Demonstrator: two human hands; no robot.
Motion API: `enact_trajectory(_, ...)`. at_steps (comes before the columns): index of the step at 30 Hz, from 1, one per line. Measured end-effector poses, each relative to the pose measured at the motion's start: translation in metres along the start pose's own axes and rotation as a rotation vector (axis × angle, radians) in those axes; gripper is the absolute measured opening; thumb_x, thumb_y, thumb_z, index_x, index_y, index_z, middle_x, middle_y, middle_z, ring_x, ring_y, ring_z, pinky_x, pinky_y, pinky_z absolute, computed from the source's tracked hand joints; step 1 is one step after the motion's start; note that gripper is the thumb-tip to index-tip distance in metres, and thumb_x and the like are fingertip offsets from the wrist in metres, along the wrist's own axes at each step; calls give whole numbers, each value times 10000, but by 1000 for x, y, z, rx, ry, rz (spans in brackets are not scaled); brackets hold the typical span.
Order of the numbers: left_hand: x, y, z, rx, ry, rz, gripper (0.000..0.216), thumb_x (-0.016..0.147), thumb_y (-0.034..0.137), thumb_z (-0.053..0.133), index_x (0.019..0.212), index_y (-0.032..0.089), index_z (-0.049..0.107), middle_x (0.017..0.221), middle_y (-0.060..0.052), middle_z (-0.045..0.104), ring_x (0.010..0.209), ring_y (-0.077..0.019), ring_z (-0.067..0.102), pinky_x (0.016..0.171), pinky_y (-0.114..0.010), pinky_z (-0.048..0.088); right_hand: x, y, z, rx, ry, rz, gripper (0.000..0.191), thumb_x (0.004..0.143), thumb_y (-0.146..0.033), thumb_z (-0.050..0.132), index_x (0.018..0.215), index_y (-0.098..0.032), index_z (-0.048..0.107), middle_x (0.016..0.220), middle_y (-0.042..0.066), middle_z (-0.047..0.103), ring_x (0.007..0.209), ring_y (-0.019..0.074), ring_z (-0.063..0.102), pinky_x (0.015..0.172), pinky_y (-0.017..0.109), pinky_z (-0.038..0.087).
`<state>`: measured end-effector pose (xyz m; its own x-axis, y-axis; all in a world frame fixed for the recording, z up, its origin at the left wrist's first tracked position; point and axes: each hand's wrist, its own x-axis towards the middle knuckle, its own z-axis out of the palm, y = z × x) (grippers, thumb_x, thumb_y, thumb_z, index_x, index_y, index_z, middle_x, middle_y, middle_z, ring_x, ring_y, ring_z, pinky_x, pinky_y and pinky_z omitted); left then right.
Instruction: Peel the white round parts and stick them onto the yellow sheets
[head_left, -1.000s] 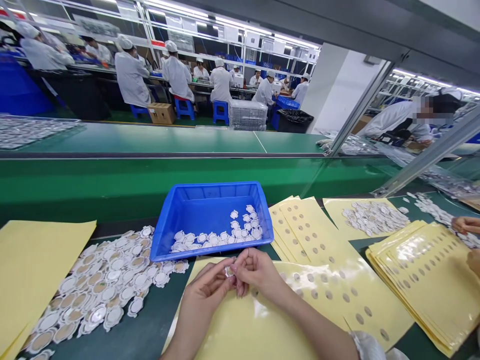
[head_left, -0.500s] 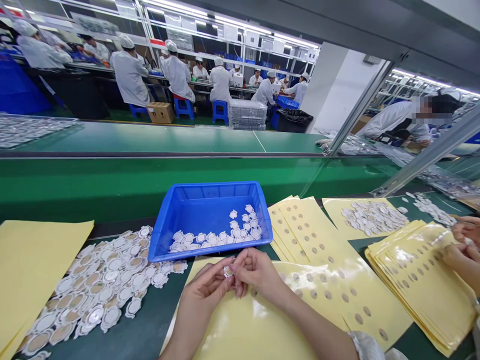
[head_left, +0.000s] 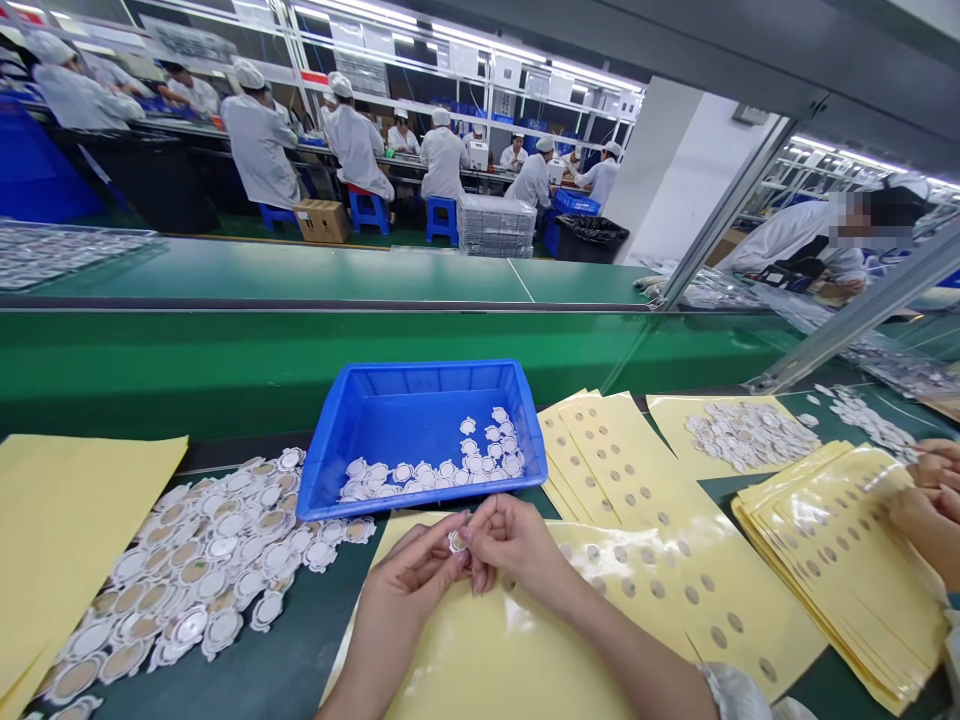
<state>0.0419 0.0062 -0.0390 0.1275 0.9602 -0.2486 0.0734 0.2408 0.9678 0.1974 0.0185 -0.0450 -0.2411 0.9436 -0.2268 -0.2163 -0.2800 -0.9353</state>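
Observation:
Just in front of the blue bin point(head_left: 405, 425), my two hands meet over a glossy yellow sheet point(head_left: 517, 670). Between the fingertips is a small white round piece with tabbed edges point(head_left: 456, 541). My left hand point(head_left: 405, 585) pinches it from the left side. From the other side, my right hand point(head_left: 517, 545) has its thumb and fingers closed on the same piece. Similar white pieces point(head_left: 424, 477) lie along the bin's near and right sides. A loose heap of white and tan round pieces point(head_left: 217, 545) spreads over the green table to the left.
Yellow sheets with rows of round grey-tan dots point(head_left: 637, 470) lie to the right, beside a stack of sheets point(head_left: 847, 570). A co-worker's hands point(head_left: 930, 495) are at the right edge. Plain yellow sheets point(head_left: 67, 540) lie far left. A metal post point(head_left: 727, 215) rises behind.
My hands and the piece between them look almost unmoved. At the right edge, the co-worker's hands have shifted slightly. The whole view has moved very little.

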Motion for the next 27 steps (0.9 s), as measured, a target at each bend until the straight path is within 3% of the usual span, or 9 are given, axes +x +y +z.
enact_trajectory(14,-1,-1,2,-98,12,12,449,588,432,803,1001,259,775,807,-33,665,649,-177,650,664,-272,596,1,5,-2,12,4,-1,540,620,-604,797,736,-145,537,467,-24,604,360,94,550,368,174,443)
enact_trajectory(27,-1,2,3,-146,18,-2,418,569,419,823,961,283,783,822,-20,664,753,-208,686,679,-255,598,1,2,1,27,26,3,547,589,-601,811,713,-145,535,450,-34,591,342,88,541,340,158,431)
